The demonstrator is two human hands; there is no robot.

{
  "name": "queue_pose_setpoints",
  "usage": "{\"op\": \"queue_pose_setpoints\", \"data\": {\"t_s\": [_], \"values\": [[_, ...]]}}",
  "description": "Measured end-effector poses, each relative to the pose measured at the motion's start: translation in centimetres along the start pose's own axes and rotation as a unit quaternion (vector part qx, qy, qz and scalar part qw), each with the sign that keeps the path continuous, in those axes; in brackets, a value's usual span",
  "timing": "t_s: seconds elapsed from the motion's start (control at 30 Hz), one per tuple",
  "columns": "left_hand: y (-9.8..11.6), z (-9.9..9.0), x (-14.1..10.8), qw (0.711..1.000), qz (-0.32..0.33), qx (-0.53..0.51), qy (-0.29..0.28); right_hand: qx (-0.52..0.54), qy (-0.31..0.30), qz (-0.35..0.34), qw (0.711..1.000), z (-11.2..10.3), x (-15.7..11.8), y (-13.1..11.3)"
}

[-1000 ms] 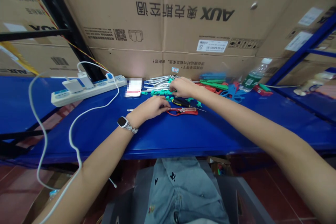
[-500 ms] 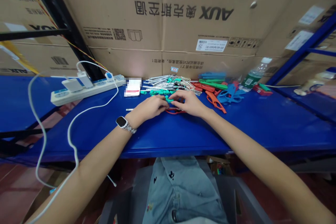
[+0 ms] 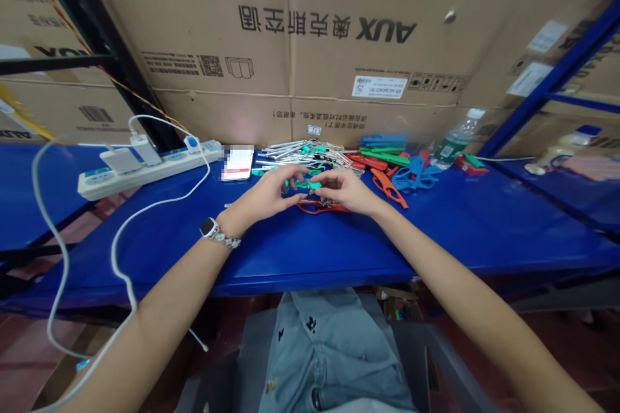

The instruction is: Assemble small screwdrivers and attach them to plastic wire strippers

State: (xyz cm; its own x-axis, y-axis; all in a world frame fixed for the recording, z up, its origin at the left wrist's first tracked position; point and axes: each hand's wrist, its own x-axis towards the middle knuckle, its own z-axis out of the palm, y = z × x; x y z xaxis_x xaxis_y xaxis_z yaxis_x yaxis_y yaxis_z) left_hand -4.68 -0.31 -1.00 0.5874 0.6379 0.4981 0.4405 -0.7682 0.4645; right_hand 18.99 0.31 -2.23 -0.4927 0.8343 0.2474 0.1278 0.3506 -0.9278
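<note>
My right hand pinches a small green plastic piece between thumb and fingers. Beside it, my left hand curves with its thumb and fingers apart, the thumb tip close to that piece. A red plastic frame-like part lies on the blue table just below my hands, partly hidden by them. Beyond my fingers is a pile of thin metal rods with more green pieces among them. Right of the pile lie red plastic parts and blue plastic parts.
A phone lies left of the rods. A white power strip with chargers and a trailing white cable occupies the left side. A plastic bottle stands at right, before a large cardboard box at the back.
My left hand has opened and drawn slightly away from the green piece, which stays in my right hand. The whole view has shifted a little.
</note>
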Motion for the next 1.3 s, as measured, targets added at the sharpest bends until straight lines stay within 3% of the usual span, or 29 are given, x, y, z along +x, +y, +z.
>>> {"op": "queue_pose_setpoints", "data": {"t_s": [0.27,0.37,0.57,0.67,0.77,0.97,1.07,1.17,1.3], "values": [[0.4,-0.4,0.3,0.997,0.058,0.044,0.001,-0.030,-0.012,-0.010,0.999,0.5,-0.6,-0.4],[0.5,-0.4,0.3,0.999,0.034,0.022,-0.012,-0.058,-0.017,-0.009,0.998,0.1,-0.7,-0.6],[0.3,0.0,0.2,0.997,-0.029,-0.034,-0.056,-0.208,0.010,-0.077,0.975,-1.2,-1.4,-1.1],[0.4,0.3,0.2,0.995,-0.038,-0.037,-0.081,-0.267,0.033,-0.051,0.962,-1.2,-1.7,-0.9],[0.6,0.3,0.2,0.994,-0.047,-0.036,-0.088,-0.298,0.014,-0.038,0.954,-1.0,-2.0,-0.9],[0.7,-0.1,0.2,0.986,-0.094,-0.121,-0.070,-0.309,-0.002,-0.143,0.940,-0.2,-2.4,-1.9],[0.6,-0.1,0.2,0.980,-0.090,-0.162,-0.070,-0.339,0.008,-0.161,0.927,0.2,-2.4,-2.1],[0.6,-0.1,0.2,0.985,-0.066,-0.157,-0.034,-0.313,0.016,-0.130,0.941,0.5,-2.3,-1.9],[0.6,0.0,0.2,0.997,0.026,-0.069,0.000,-0.165,-0.017,-0.031,0.986,0.5,-2.2,-1.4]]}}
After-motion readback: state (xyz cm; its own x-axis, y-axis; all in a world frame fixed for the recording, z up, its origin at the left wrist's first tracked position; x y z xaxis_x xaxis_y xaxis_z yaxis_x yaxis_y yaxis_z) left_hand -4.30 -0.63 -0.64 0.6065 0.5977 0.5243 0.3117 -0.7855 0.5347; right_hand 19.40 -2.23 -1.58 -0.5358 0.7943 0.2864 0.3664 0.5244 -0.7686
